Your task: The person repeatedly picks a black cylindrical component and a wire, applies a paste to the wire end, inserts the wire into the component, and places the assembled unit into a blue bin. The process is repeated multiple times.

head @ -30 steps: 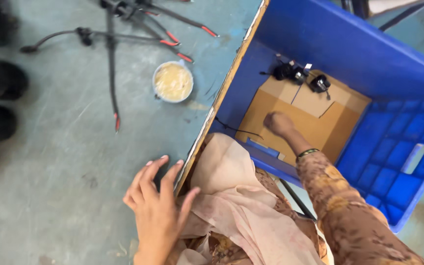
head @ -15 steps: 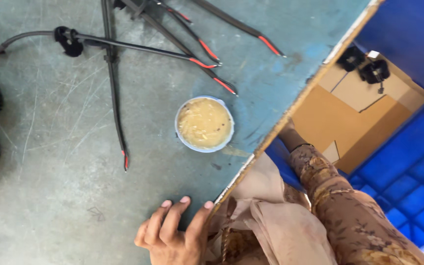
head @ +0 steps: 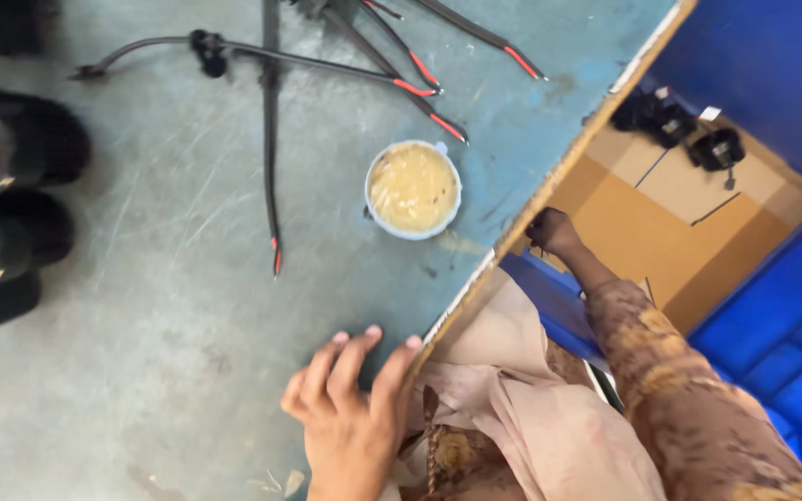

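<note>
Two hands work on different levels here: the right hand (head: 549,230) reaches down past the table edge into the blue crate (head: 772,306), while the left hand (head: 350,422) lies flat on the worn grey-blue tabletop (head: 141,306). The right hand hovers over or touches the near edge of the brown cardboard sheet (head: 642,232) that lines the crate's bottom; its fingers look curled, but whether they pinch the cardboard or anything else I cannot tell, since the hand is small and partly hidden by the table's edge (head: 549,176). The left hand is open, fingers spread and pressed to the surface right at that edge, holding nothing; it reads as a brace that steadies the body while the other arm stretches downward. At the far side of the cardboard sit two small black parts (head: 689,130), well apart from the right hand. On the table, a small round white bowl (head: 413,188) of yellowish paste stands close to the edge, between the two hands' reach. Beyond it lie several thin black cables with red tips (head: 401,79), loosely fanned across the top. Along the left border stand dark cylindrical objects (head: 11,195), cut off by the frame. A beige cloth (head: 531,408) drapes over the lap below the table.
</note>
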Demonstrator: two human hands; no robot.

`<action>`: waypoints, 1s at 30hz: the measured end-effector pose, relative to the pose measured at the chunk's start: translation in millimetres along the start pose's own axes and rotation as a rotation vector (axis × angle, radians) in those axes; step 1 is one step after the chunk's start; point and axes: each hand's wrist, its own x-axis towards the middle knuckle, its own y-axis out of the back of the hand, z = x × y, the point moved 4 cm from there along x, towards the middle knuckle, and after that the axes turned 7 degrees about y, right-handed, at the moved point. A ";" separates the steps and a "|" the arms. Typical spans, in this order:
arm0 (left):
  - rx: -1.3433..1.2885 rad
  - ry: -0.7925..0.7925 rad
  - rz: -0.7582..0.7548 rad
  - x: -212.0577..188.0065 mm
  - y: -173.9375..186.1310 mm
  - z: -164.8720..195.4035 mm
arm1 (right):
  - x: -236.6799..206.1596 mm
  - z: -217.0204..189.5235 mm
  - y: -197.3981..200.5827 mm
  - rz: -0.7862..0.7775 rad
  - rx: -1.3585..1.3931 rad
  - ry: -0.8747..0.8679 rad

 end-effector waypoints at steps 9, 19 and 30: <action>-0.152 0.024 0.037 1.0 15.1 8.3 | -112.3 -54.9 77.6 0.116 1.451 0.129; -0.874 -0.087 0.164 -24.5 28.5 53.4 | -219.8 -174.9 32.8 0.188 1.670 0.439; -1.471 0.299 0.058 -32.1 16.9 18.0 | -259.9 -224.8 -4.6 0.185 1.042 0.797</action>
